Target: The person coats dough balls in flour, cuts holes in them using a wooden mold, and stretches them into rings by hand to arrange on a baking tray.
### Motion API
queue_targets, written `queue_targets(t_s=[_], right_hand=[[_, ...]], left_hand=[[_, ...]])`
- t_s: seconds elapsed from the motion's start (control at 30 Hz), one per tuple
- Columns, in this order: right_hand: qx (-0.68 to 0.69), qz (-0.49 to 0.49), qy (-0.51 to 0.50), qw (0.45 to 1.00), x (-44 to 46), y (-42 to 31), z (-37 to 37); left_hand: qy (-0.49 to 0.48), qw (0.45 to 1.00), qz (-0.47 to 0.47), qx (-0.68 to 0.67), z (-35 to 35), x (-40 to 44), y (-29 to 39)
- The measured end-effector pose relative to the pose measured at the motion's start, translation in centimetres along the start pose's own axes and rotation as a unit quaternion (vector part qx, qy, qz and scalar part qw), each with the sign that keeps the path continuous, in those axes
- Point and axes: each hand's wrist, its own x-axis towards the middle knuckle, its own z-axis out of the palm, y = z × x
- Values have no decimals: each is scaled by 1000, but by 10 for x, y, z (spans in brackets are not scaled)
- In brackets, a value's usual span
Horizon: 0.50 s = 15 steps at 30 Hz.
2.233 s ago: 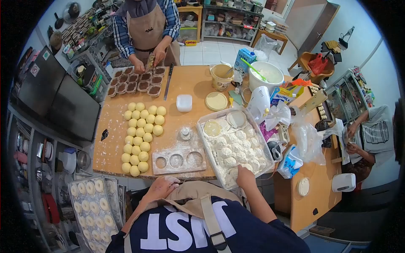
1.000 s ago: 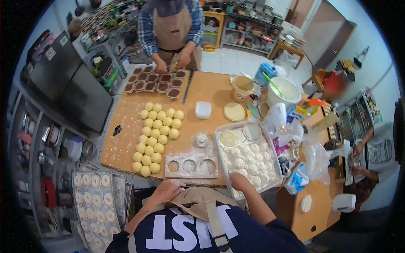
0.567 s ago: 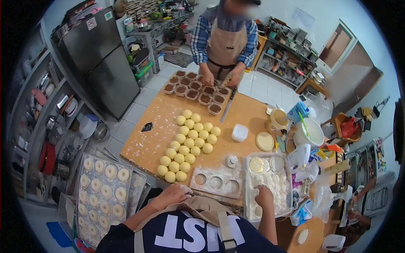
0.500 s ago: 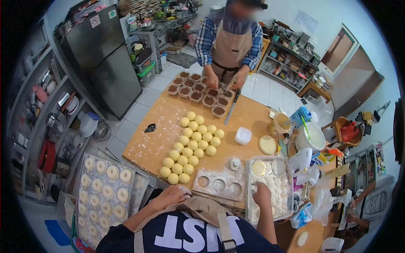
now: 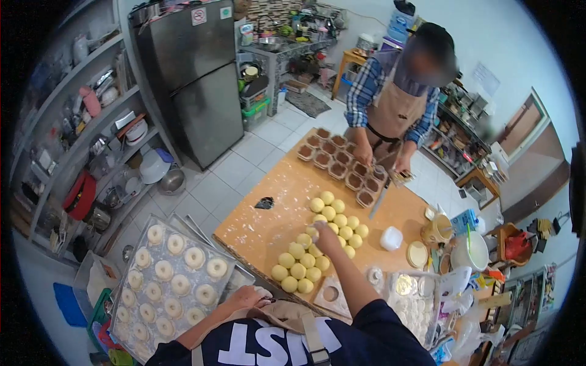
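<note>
My right hand (image 5: 323, 236) reaches out over pale yellow dough balls (image 5: 298, 270), its floury fingertips down around one of them, which they partly cover. My left hand (image 5: 247, 297) rests by the near table edge, fingers loosely bent, with flour on the tips and nothing visible held. Below my right forearm lies a floured board with round hollows (image 5: 330, 293), partly covered by the arm. To its right stands a clear tray (image 5: 434, 299) of floury white rounds. A small floury white object (image 5: 375, 276) sits between board and tray.
Ring-shaped dough pieces (image 5: 195, 257) lie on a floured tray at left. Across the table a person in an apron (image 5: 400, 110) handles chocolate-brown filled cups (image 5: 339, 171), beside a knife (image 5: 378, 202). A white container (image 5: 391, 238), round lid (image 5: 417, 254) and white bucket (image 5: 470, 251) stand right.
My right hand has moved from the tray of white rounds to the dough balls. My left hand stays near the table edge. The view has swung left, so the table appears further right.
</note>
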Motion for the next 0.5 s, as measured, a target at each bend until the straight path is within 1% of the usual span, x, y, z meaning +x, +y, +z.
queue_targets(t_s=[0.03, 0.1, 0.13, 0.17, 0.27, 0.33, 0.37, 0.47, 0.5], right_hand=[[-20, 8, 13, 1000, 15, 4, 0], [-78, 23, 19, 997, 44, 14, 2], [-107, 30, 22, 994, 56, 18, 3], [-136, 38, -1, 990, 68, 22, 3], [-213, 58, -52, 974, 95, 31, -1], [-248, 66, -68, 964, 105, 31, -1], [-254, 72, -69, 962, 109, 31, 1], [-280, 111, -114, 947, 124, 30, 4], [-274, 123, -119, 946, 125, 26, 3]], left_hand=[[4, 1000, -24, -20, -3, -8, 0], [16, 999, -8, -39, 0, -19, -14], [22, 999, 0, -49, -9, -23, -12], [-24, 997, -72, -20, -15, -29, -5], [-1, 998, -66, -15, -17, -35, -8], [-1, 995, -94, -43, -12, -38, -16], [-2, 993, -107, -57, -10, -40, -19], [36, 990, -110, -85, -7, -44, -25], [24, 988, -119, -99, -13, -44, -22]])
